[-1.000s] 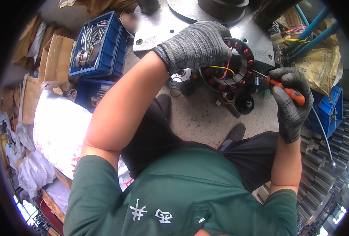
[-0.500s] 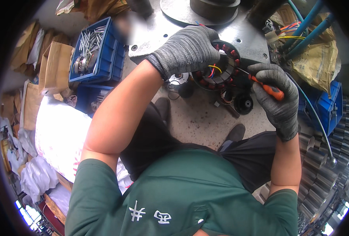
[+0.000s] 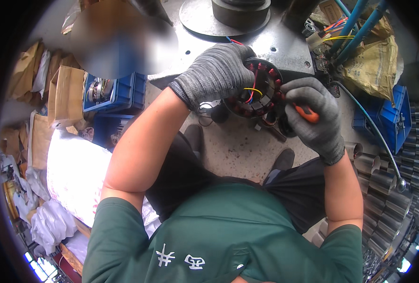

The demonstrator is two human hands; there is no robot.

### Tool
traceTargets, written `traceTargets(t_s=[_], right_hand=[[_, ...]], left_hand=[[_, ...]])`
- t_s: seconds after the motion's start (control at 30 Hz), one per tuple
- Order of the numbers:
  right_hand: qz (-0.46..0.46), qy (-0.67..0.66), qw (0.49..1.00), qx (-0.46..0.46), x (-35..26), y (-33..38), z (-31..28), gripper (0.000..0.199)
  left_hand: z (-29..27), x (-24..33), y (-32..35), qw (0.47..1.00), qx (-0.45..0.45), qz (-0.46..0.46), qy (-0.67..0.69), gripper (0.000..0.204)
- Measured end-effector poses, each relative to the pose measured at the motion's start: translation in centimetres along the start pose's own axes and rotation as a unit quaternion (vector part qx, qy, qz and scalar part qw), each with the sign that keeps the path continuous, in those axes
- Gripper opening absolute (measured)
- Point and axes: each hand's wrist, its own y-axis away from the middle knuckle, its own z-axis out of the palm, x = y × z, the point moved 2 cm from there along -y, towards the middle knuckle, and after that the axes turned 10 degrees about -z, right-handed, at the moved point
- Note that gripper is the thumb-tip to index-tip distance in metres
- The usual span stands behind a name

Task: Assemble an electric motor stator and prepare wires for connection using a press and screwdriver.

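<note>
Right hand [image 3: 316,113], moved in, clasps one orange-handled screwdriver [image 3: 307,114] beside one black, red-coiled stator [image 3: 270,97] pinched by left hand [image 3: 219,70].

cardboard box [image 3: 70,96] at left, white sack [image 3: 77,172] below it, blue crate [image 3: 389,120] at right, probably metal cylinders [image 3: 378,187] nearby

- The left of two fisheye cameras on the wearer's head; it looks steeply down over the chest;
- nearest is the green shirt [image 3: 209,221], large across the bottom of the frame;
- farther off, the left hand [image 3: 214,73] and right hand [image 3: 315,115] show above centre; the floor [image 3: 237,155] lies mid-frame, the metal table [image 3: 289,59] at the top;
- the view is very wide; straight edges bend toward a dark, rounded rim.
</note>
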Motion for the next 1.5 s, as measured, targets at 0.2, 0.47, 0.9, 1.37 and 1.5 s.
traceTargets(t_s=[0.2,0.47,0.9,1.37,1.5], right_hand=[[-0.028,-0.161,0.979,0.124,-1.1,0.7,-2.5,0.025],[0.027,-0.255,0.928,0.270,0.2,1.1,-2.4,0.039],[0.083,0.034,0.987,0.137,1.7,0.5,-0.3,0.072],[0.056,-0.073,0.979,0.184,2.3,-0.2,0.4,0.063],[0.059,-0.101,0.973,0.199,2.6,0.1,0.4,0.060]], left_hand=[[-1.5,0.5,1.1,0.990,-0.016,-0.041,0.133,0.053],[-1.5,1.0,1.2,0.938,-0.072,-0.070,0.332,0.061],[0.2,2.4,1.6,0.873,0.060,0.012,0.484,0.076],[3.6,4.2,0.9,0.801,0.071,0.035,0.594,0.065],[3.9,4.0,0.4,0.826,0.106,0.114,0.541,0.070]])
